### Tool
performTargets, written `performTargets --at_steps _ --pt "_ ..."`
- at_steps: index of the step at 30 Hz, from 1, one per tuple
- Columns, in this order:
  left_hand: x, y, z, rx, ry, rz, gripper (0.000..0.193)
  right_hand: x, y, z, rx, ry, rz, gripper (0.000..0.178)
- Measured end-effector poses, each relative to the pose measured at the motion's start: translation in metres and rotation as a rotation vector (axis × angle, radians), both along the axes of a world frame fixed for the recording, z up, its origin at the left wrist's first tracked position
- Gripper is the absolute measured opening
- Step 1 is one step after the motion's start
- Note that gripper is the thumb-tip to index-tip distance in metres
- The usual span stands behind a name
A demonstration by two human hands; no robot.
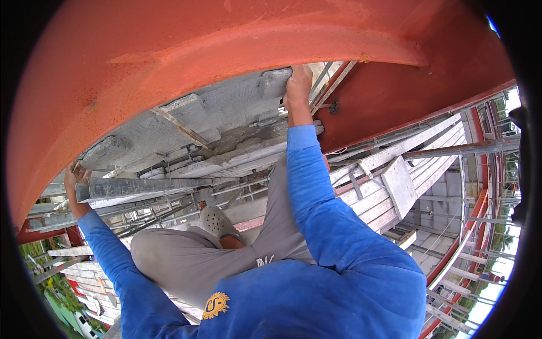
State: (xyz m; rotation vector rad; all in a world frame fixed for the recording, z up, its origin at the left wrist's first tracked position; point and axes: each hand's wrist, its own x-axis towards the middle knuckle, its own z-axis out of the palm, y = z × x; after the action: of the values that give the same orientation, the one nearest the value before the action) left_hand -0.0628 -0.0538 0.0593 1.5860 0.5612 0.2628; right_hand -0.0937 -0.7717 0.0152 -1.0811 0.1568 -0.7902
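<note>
A long grey cement-covered panel (169,127) spans in front of me, its upper side running behind the red steel beam (237,37). My right hand (298,90) is wrapped round the panel's right end, the fingers partly hidden behind it. At the opposite end, my left hand (76,176) grips the lower left corner with bent fingers, close under the beam. A thin wooden strip (182,129) lies slantwise across the panel's face. Just right of my left hand is the end of a grey metal channel (113,189).
My legs (209,254) are bent on the scaffold, one clog (217,222) showing. White planks (372,209) slope away at right, with a loose pale board (400,186) on them. A metal pipe (463,148) crosses at far right. Gaps between the boards show lower levels.
</note>
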Motion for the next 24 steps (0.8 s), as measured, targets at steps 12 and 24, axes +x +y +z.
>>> performTargets --at_steps 12,24 --pt "-0.172 -0.421 0.140 0.651 -0.501 -0.955 0.029 -0.012 -0.004 0.015 -0.037 0.003 -0.012 0.025" --pt "-0.048 -0.534 0.040 1.241 -0.603 -0.773 0.053 -0.089 0.022 -0.055 -0.127 0.393 -0.253 0.061"
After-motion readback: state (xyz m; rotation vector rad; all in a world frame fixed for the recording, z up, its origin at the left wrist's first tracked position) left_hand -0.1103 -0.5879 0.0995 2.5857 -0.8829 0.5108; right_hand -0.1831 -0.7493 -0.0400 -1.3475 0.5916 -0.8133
